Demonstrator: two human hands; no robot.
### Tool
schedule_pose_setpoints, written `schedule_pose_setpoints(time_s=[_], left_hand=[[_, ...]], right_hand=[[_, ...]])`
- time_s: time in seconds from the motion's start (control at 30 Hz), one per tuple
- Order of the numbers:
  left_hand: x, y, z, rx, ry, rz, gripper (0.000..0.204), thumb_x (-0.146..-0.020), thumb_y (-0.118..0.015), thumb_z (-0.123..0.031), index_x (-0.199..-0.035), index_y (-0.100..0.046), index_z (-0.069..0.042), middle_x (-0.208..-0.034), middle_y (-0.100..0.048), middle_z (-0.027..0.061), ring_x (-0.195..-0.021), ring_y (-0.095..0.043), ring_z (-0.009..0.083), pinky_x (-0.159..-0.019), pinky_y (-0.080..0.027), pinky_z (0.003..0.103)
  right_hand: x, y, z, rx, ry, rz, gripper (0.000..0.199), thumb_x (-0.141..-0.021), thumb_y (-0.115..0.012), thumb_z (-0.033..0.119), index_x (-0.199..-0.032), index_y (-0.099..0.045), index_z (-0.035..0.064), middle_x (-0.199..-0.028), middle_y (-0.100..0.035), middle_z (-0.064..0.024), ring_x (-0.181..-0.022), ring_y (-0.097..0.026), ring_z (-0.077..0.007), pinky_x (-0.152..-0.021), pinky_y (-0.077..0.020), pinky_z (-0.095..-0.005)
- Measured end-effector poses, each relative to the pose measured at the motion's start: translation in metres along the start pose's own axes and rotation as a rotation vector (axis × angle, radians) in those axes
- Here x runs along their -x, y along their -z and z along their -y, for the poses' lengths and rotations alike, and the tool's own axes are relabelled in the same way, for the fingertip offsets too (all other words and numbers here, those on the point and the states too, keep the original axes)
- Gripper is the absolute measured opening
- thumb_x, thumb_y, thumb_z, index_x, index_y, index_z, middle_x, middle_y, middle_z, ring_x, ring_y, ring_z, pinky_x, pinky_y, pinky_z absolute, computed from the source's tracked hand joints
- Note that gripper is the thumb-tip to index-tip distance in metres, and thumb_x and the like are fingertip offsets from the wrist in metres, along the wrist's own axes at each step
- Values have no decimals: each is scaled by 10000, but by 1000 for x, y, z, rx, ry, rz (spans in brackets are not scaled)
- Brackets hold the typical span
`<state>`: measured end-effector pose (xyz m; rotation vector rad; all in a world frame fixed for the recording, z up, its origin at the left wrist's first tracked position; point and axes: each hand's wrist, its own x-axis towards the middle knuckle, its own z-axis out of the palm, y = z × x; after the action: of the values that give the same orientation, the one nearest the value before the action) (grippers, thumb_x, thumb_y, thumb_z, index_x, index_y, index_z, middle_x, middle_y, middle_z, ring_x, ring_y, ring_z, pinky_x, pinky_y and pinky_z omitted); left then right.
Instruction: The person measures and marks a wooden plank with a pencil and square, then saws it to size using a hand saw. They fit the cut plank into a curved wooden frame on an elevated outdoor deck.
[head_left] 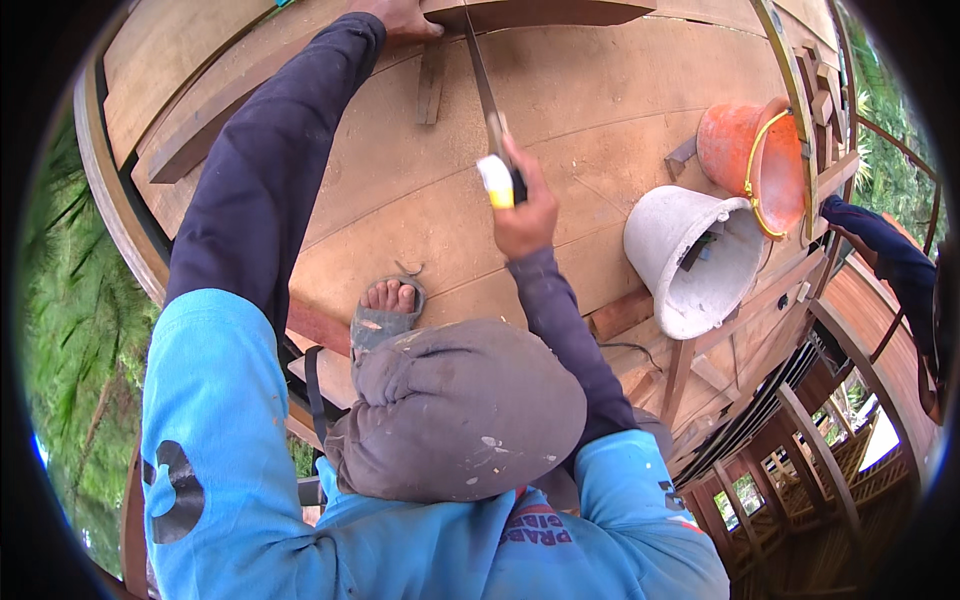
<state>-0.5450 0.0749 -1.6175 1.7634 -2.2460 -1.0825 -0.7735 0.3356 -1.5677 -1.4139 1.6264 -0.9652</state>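
Note:
A handsaw (484, 85) with a long narrow blade is in my right hand (527, 210), whose fingers are wrapped round its dark handle. White and yellow show beside the grip, slightly blurred. The far end of the blade meets a thick wooden beam (545, 14) at the top edge of the view. Left of the blade, my left hand (398, 16) presses down on the beam, its thumb along the near side; the picture's edge cuts off part of that hand. Under the beam, a short wood block (430, 85) lies on the planks.
Curved wooden planking (400, 190) carries the work. To the right, a whitish bucket (660, 250) and an orange bucket (725, 150) lie tipped. My sandalled foot (385, 305) rests near the left edge. Another person's dark sleeve (870, 235) shows far right, near open wooden framing (820, 440).

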Motion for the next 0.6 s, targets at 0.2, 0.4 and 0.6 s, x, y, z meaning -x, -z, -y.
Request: schedule_pose_setpoints(time_s=[0.2,0.4,0.6], left_hand=[[-3,-4,15,71,68,-10,672,-663,-851,-363,-1218,-693,-20,-1107,-724,240,-1041,-700,359,-919,-545,435],[8,15,-11,20,70,62,666,-655,-855,-361,-1199,-699,-10,-1111,-727,233,-1028,-704,350,-892,-554,421],[-17,-10,21,145,25,-7,646,-647,-870,-312,-1180,-698,12,-1110,-729,231,-1037,-703,343,-899,-553,414]], right_hand=[[14,10,16,7,-76,69,476,-905,-672,-1,-1375,-608,37,-1314,-676,-173,-1198,-653,-233,-1030,-488,-329],[100,50,-4,40,-158,75,474,-912,-699,26,-1378,-614,43,-1313,-671,-189,-1199,-657,-233,-1016,-509,-346],[-22,-13,2,-29,52,7,465,-921,-635,12,-1384,-598,32,-1302,-677,-171,-1188,-655,-232,-1022,-489,-325]])
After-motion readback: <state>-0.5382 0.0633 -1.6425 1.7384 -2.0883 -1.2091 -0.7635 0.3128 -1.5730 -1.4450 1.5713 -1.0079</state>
